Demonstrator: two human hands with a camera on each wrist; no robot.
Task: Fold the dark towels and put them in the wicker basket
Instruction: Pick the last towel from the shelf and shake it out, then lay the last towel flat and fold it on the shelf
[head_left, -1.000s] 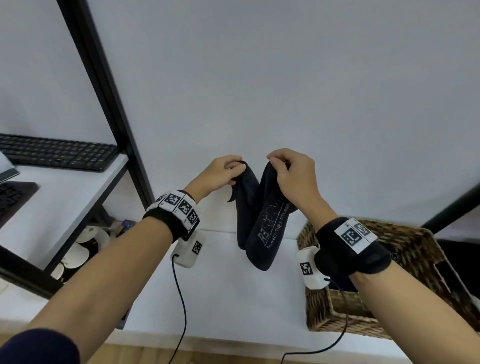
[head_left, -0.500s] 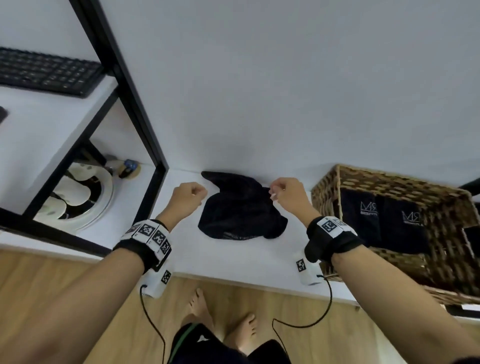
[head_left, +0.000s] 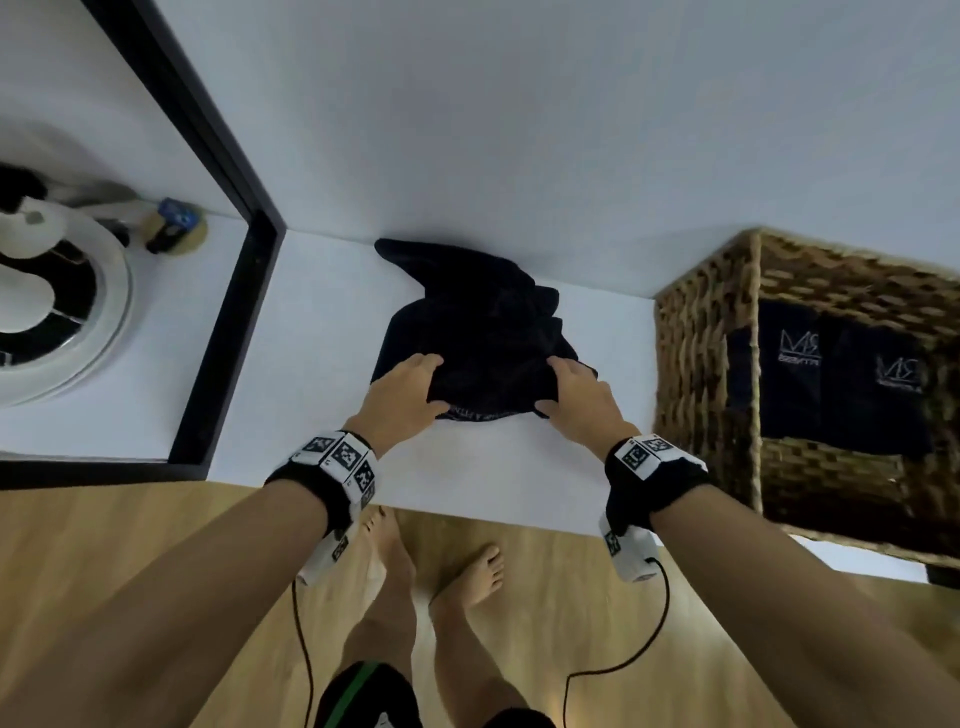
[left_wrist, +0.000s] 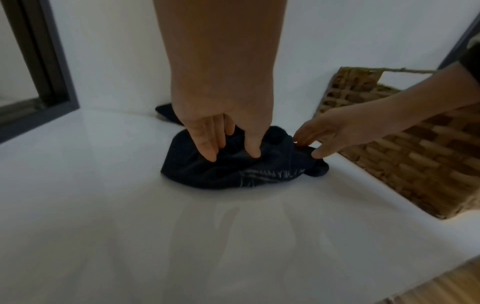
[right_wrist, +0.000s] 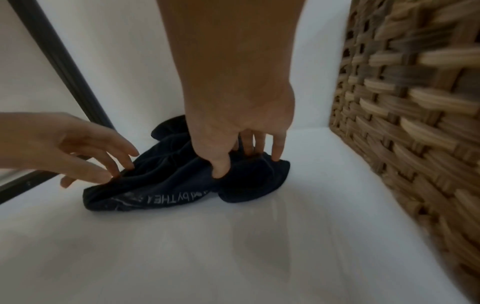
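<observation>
A dark towel (head_left: 483, 322) lies crumpled on the white shelf (head_left: 322, 364) against the wall, with white lettering along its near edge (right_wrist: 168, 199). My left hand (head_left: 410, 384) rests on the towel's left side with straight, spread fingers (left_wrist: 207, 150). My right hand (head_left: 566, 384) pinches a bunched fold at the towel's right end, the thumb (right_wrist: 221, 168) dug into the cloth. The wicker basket (head_left: 696, 332) stands just to the right. Two folded dark towels (head_left: 795, 374) with white logos lie inside it.
A black frame post (head_left: 228, 312) borders the shelf on the left, with a white fan (head_left: 62, 322) beyond it. The basket wall (right_wrist: 415, 123) is close beside my right hand. Bare feet (head_left: 467, 566) stand on the wooden floor below the shelf's front edge.
The towel was held up in the air by both hands, then laid on the shelf. Both hands have since come down onto its near corners, and the view has tilted downward.
</observation>
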